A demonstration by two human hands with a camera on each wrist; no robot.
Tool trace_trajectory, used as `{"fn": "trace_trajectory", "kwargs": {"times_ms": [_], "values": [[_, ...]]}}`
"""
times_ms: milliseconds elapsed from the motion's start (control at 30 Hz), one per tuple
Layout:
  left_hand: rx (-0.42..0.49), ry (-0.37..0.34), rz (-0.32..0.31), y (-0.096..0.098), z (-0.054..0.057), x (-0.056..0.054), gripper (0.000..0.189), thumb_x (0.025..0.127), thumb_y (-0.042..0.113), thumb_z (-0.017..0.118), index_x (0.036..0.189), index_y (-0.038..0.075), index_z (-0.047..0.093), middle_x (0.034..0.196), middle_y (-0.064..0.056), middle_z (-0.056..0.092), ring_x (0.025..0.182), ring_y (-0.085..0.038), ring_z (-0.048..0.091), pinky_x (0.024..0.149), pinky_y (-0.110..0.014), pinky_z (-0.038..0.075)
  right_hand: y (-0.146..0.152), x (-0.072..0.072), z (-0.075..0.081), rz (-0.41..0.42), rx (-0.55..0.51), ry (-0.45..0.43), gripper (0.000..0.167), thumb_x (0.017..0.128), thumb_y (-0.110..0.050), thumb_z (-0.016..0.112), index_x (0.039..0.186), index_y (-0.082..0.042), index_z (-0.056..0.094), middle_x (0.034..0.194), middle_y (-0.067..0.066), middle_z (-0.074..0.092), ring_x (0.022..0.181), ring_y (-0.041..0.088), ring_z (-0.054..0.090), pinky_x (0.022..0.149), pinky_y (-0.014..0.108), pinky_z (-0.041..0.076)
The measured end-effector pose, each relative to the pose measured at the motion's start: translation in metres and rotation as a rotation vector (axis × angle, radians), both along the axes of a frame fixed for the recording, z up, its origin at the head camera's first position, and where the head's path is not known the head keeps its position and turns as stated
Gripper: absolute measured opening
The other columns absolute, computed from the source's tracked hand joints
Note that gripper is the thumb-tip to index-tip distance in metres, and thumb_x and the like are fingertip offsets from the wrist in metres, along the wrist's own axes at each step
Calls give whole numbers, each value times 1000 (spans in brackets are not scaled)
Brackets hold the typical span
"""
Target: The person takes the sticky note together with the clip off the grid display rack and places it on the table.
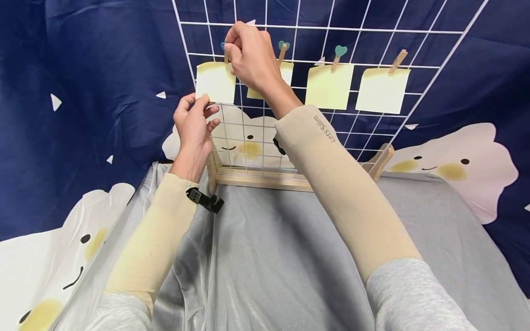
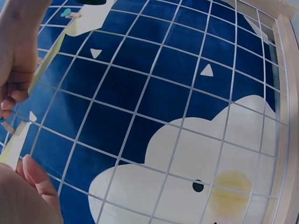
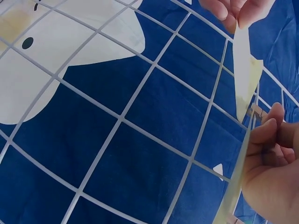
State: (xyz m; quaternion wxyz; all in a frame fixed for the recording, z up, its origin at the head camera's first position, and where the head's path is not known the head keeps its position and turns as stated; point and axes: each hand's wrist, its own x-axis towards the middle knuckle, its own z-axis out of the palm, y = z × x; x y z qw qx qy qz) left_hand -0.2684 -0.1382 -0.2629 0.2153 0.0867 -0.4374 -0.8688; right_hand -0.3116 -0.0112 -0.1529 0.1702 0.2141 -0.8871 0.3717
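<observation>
At the left of the white wire grid, a pale yellow paper note hangs upright against the wires. My left hand pinches its lower left corner between thumb and fingers. At the note's top edge is a wooden clothespin with a blue heart. My right hand has its thumb and forefinger pinching that clothespin's heart end, which is mostly covered. Seen from the right wrist, the note appears nearly edge-on, below the fingertips of the left hand.
Several notes hang in a row, including a yellow one and a paler one, each under a clothespin. The grid stands in a wooden base on grey cloth. Behind it is a navy curtain with cloud prints.
</observation>
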Motion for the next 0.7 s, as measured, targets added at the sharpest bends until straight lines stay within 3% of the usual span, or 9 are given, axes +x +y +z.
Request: {"fn": "trace_trajectory", "kwargs": {"times_ms": [100,333,700], "values": [[-2,3,-4,0,-1,0,11,96,2,65,93,9,57,82,-7,66,62,-13,64,45,-19,45,1,1,1,0,-36,20,18,106,-20,53,114,-8,65,92,-4,63,76,7,65,76,18,49],[-15,18,2,-4,-4,2,9,96,3,64,95,9,57,84,-8,66,64,-14,64,46,-20,45,5,6,0,10,-124,-21,18,106,-21,56,116,-9,65,92,-4,65,71,7,66,74,20,50],[0,16,3,-14,-10,8,8,97,4,64,96,8,57,87,-9,65,64,-15,63,48,-21,45,20,23,-12,95,-218,-21,16,104,-16,59,113,-4,66,86,3,66,66,15,65,63,23,50]]}}
